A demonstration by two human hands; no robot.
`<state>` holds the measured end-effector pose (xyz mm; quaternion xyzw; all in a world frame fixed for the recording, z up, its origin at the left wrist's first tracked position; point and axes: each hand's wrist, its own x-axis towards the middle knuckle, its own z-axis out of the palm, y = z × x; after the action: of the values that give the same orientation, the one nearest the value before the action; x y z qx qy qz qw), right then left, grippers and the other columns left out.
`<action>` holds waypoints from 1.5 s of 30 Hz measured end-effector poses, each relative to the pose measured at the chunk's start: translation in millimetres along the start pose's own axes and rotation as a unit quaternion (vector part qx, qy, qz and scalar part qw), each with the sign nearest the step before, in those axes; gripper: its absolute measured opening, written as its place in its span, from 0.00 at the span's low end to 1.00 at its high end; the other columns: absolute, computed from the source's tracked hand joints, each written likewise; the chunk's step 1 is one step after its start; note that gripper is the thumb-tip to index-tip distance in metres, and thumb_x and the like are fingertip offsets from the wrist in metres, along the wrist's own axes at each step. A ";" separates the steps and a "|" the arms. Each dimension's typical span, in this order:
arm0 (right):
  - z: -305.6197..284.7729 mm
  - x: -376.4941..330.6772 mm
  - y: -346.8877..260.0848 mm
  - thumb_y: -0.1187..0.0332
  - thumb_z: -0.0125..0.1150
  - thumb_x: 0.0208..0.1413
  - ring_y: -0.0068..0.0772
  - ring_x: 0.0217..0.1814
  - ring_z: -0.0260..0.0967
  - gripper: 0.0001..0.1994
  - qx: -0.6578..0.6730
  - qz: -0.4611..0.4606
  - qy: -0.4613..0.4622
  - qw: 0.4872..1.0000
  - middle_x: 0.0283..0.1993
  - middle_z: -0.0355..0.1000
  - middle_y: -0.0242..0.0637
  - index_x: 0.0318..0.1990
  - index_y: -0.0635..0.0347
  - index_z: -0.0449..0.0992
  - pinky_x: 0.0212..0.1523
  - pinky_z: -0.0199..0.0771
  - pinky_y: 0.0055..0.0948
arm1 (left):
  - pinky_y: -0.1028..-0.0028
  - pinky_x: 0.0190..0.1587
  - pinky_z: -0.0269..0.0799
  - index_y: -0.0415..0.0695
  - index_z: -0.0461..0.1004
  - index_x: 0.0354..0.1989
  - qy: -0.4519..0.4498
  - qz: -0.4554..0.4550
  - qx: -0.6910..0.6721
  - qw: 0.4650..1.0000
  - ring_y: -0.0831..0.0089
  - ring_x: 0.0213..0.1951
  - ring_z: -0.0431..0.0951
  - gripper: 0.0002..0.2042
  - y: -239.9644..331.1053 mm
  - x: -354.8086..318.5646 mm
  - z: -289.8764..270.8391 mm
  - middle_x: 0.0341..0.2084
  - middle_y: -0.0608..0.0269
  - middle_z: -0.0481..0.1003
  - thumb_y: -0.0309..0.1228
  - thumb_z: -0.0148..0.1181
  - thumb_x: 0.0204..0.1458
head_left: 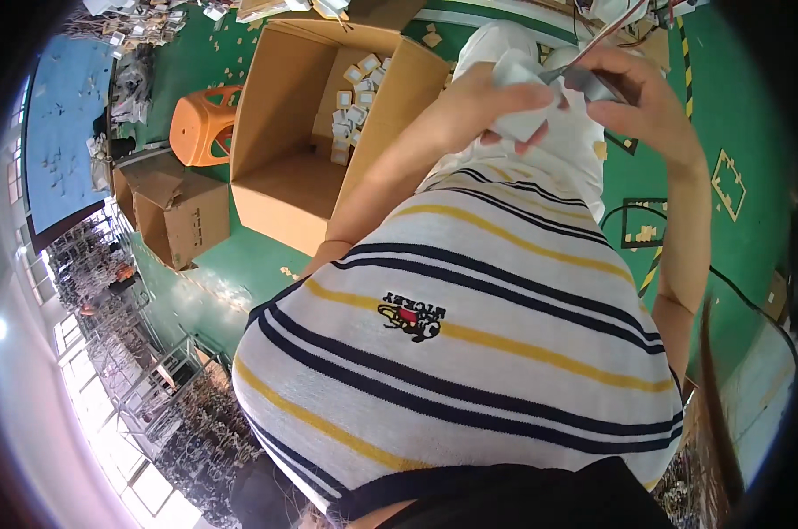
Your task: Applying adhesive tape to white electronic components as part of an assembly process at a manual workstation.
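In front of my lap my left hand (478, 104) is closed round a pale white, flat box-like piece (515, 78), thumb across its face. Close by on the right, my right hand (641, 95) has its fingers bent round a small dark grey piece (596, 85). Thin reddish and white wires (612, 30) run from between the two hands toward the top. The two pieces nearly meet; whether they are joined I cannot tell.
A large open cardboard box (280, 207) stands left of my lap, with several white square pieces (356, 99) inside. Beyond it are an orange stool (190, 130), a smaller carton (187, 220) and a blue table (59, 141). Scraps and a black cable (741, 295) lie on the green floor.
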<state>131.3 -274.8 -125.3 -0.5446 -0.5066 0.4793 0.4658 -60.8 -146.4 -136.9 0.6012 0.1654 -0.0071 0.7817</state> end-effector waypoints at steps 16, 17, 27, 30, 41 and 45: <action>-1.9 21.6 19.5 0.57 0.69 0.40 0.38 0.67 0.52 0.39 0.004 -0.118 -0.124 0.985 0.66 0.54 0.39 0.61 0.60 0.62 0.65 0.49 0.34 | 0.81 0.14 0.56 0.33 0.71 0.44 -0.161 -0.086 -0.120 0.976 0.77 0.17 0.69 0.23 -8.7 0.5 -1.4 0.18 0.63 0.71 0.44 0.47 0.54; -4.3 23.3 19.4 0.57 0.69 0.40 0.38 0.67 0.52 0.39 0.004 -0.120 -0.126 0.985 0.66 0.54 0.39 0.61 0.60 0.62 0.65 0.49 0.34 | 0.82 0.13 0.54 0.35 0.73 0.43 -0.177 -0.091 -0.161 0.967 0.78 0.17 0.71 0.22 -10.4 -0.2 -3.5 0.17 0.63 0.71 0.44 0.47 0.55; 21.1 1.7 -2.8 0.66 0.66 0.45 0.23 0.45 0.67 0.19 0.099 0.058 0.090 0.989 0.41 0.72 0.32 0.45 0.64 0.74 0.48 0.66 0.25 | 0.64 0.37 0.73 0.38 0.71 0.45 0.247 0.098 0.335 0.904 0.57 0.31 0.79 0.23 -31.0 6.5 -6.1 0.27 0.51 0.77 0.42 0.62 0.45; 47.9 5.9 15.9 0.72 0.63 0.48 0.24 0.45 0.70 0.13 0.104 0.090 0.185 0.973 0.45 0.72 0.34 0.42 0.63 0.73 0.47 0.68 0.23 | 0.67 0.38 0.71 0.38 0.71 0.44 0.133 0.008 0.216 0.967 0.59 0.35 0.78 0.21 -21.1 1.2 11.5 0.30 0.50 0.77 0.40 0.61 0.46; 60.3 -18.2 2.0 0.72 0.65 0.46 0.33 0.40 0.66 0.07 -0.237 -0.237 0.126 0.934 0.37 0.69 0.37 0.32 0.61 0.73 0.37 0.65 0.28 | 0.73 0.37 0.70 0.37 0.72 0.46 -0.047 -0.087 0.223 0.970 0.74 0.32 0.74 0.21 22.6 -40.1 -7.6 0.29 0.60 0.76 0.36 0.63 0.46; 58.9 -31.9 -9.6 0.74 0.62 0.47 0.31 0.39 0.66 0.05 -0.340 -0.207 0.149 0.905 0.32 0.68 0.37 0.31 0.62 0.72 0.35 0.65 0.29 | 0.72 0.35 0.71 0.43 0.72 0.48 -0.048 0.015 0.339 0.939 0.71 0.32 0.78 0.21 17.5 -31.5 -9.5 0.29 0.57 0.78 0.35 0.63 0.44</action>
<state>71.0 -304.8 -120.5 -0.6178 -0.6653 0.0840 0.4108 -89.3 -138.6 -114.2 0.8319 0.1064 -0.0802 0.5387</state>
